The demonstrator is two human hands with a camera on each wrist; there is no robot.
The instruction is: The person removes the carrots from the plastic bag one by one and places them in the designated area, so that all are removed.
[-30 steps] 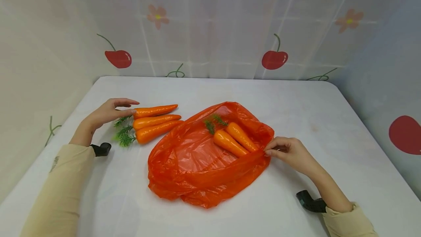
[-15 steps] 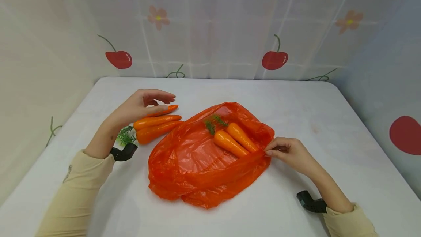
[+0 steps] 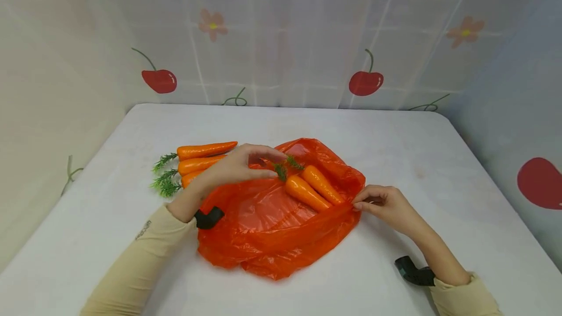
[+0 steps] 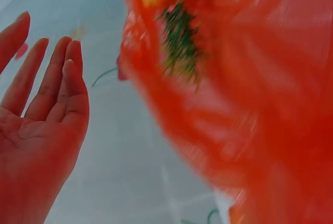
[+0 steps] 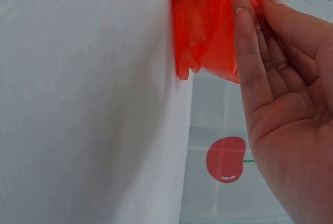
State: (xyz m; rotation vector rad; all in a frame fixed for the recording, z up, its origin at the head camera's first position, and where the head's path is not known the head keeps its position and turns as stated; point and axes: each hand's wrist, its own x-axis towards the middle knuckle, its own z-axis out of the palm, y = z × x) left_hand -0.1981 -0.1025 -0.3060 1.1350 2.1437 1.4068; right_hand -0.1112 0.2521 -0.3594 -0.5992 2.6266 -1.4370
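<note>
An orange plastic bag (image 3: pixel 263 238) lies spread open on the table, with two carrots (image 3: pixel 305 192) in it, their green tops toward the back left. At its right edge, my right hand (image 3: pixel 386 204) pinches the plastic between thumb and fingers; the right wrist view shows the gathered bag film (image 5: pixel 208 21) there. My left hand (image 3: pixel 237 166) hangs over the bag's left side, fingers extended, fingertips close to the green tops (image 4: pixel 181 44). In the left wrist view its palm is bare and holds nothing. Contact with the tops cannot be told.
To the left of the bag, three more carrots (image 3: pixel 206 149) lie side by side, green tops (image 3: pixel 167 183) pointing left; my left hand and forearm partly cover the lower ones. The white table (image 3: pixel 439 160) meets a patterned curtain (image 3: pixel 281 38) behind.
My left hand has moved right, from the loose carrots across to the green tops in the bag. The right hand keeps its pinch at the bag's edge, and the carrots have not moved.
</note>
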